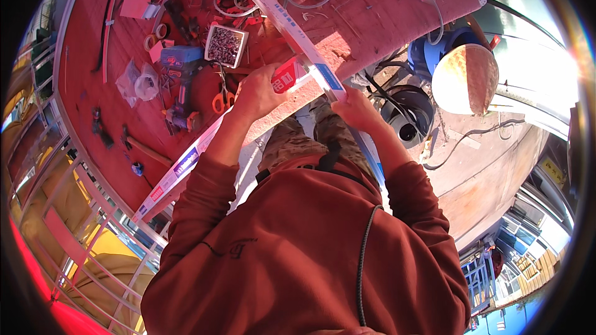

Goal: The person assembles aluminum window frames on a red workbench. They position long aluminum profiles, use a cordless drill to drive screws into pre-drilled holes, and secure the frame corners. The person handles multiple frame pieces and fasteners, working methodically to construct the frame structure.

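Observation:
Two long, narrow profile strips in printed white film meet at an angle near the table's front edge. My left hand [256, 94] is closed round one strip [189, 160], close to its end with a red label. This strip slants down to the lower left, past my forearm. My right hand [359, 110] grips the other strip [287, 23], which has blue and white film and runs from the far edge of the view down beside my right forearm. The strips' ends lie together between my hands; whether they touch is unclear.
On the red table [115, 142] lie a box of screws [226, 46], orange-handled scissors [223, 100], a blue-and-grey power tool [182, 59], tape rolls [151, 41] and a hammer [148, 149]. Clear hose [310, 1] coils at the back. A blue bucket [434, 56] stands right of the table.

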Demonstrator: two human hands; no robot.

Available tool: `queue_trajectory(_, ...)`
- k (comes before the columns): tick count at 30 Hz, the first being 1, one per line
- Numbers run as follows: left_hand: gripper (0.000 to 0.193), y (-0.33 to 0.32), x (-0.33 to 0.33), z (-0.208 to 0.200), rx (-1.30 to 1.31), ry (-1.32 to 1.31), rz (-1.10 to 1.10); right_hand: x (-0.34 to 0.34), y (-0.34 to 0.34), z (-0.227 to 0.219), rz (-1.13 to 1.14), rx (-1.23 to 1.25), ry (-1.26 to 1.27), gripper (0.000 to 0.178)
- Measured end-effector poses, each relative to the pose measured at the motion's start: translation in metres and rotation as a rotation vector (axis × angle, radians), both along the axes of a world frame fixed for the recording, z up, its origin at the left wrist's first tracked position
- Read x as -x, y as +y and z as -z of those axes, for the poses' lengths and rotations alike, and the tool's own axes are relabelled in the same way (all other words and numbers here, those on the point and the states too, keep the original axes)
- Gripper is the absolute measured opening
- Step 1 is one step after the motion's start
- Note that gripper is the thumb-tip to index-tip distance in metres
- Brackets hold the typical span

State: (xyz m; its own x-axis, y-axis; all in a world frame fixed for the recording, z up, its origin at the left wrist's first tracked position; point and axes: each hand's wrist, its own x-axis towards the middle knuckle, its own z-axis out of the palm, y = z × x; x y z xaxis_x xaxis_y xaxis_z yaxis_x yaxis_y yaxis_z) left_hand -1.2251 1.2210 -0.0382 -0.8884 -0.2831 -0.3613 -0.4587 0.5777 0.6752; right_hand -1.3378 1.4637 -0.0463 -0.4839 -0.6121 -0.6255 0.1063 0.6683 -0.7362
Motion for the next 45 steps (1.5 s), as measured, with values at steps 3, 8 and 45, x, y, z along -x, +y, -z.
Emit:
queue_trajectory(3,0.055,-0.001,0.0,0.008,0.02,0.0,0.02,-0.004,-0.002,-0.001,-0.013,-0.014,0.023,0.05)
queue_trajectory(8,0.048,-0.001,0.003,0.018,0.1,0.013,0.074,-0.02,-0.009,0.005,-0.045,-0.015,0.249,0.054)
queue_trajectory(45,0.023,-0.034,-0.176,0.008,0.061,0.541,-0.467,-0.076,-0.197,-0.053,-0.637,0.419,0.759,0.057)
